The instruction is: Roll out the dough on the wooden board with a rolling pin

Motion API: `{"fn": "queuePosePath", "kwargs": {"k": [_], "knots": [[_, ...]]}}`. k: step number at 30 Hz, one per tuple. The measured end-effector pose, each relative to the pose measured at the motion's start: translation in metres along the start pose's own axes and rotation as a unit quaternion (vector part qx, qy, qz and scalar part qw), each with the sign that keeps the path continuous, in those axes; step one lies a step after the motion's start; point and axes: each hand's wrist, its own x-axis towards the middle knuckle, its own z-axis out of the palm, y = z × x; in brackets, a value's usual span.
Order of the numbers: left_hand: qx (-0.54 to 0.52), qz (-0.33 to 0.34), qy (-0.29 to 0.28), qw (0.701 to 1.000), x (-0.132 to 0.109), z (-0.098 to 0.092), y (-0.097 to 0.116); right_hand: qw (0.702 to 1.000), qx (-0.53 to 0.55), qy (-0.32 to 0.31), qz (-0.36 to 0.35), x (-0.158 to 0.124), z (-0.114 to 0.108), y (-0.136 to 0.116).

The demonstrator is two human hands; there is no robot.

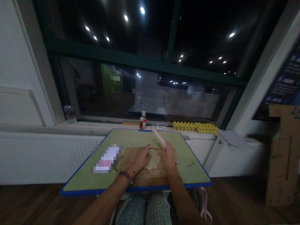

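A pale flat piece of dough lies on a wooden board on a green table with a blue edge. My left hand rests flat on the board, fingers stretched toward the left rim of the dough. My right hand is closed round a light wooden rolling pin, which slants up and away from the dough's right side. A beaded bracelet sits on my left wrist.
A blurred-out pink and white object lies left of the board. On the sill behind stand a small red-labelled bottle, a yellow egg carton and a plastic bottle. A cardboard box stands at right.
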Motion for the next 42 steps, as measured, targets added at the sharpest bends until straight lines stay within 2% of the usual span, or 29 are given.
{"fn": "queuePosePath", "kwargs": {"k": [6,10,14,19,23,26,30,33,35,38,42], "knots": [[0.109,-0.014,-0.014,0.994,0.001,-0.011,0.009,1.0,0.007,-0.001,0.0,0.0,-0.002,-0.002],[0.092,-0.026,-0.015,0.995,0.003,-0.014,0.003,1.0,0.009,-0.007,-0.001,0.001,-0.005,-0.004],[-0.004,-0.032,0.046,0.998,0.003,-0.018,-0.001,0.999,0.02,-0.023,0.009,0.002,-0.006,-0.004],[-0.126,-0.084,0.107,0.983,0.008,-0.04,0.005,1.0,0.021,-0.014,0.015,0.002,-0.004,-0.004],[-0.132,-0.079,0.178,0.972,0.016,-0.056,0.009,1.0,0.019,0.003,0.004,0.0,-0.002,-0.002],[-0.106,-0.087,0.183,0.973,0.016,-0.06,0.014,1.0,0.016,0.005,0.002,0.0,-0.001,-0.001],[-0.093,-0.05,0.133,0.986,0.004,-0.053,0.025,1.0,0.011,-0.002,0.005,0.0,-0.002,0.0],[-0.08,0.046,0.026,0.995,-0.011,-0.04,0.033,1.0,0.014,-0.005,0.006,0.0,-0.003,-0.001],[-0.059,0.109,-0.053,0.991,-0.021,-0.03,0.033,1.0,0.017,-0.002,0.008,0.0,-0.004,-0.002],[-0.049,0.174,-0.102,0.978,-0.032,-0.022,0.023,1.0,0.02,0.001,0.009,0.0,-0.005,-0.003],[-0.055,0.183,-0.125,0.974,-0.036,-0.022,-0.001,1.0,0.021,-0.011,0.006,0.0,-0.005,-0.004]]}}
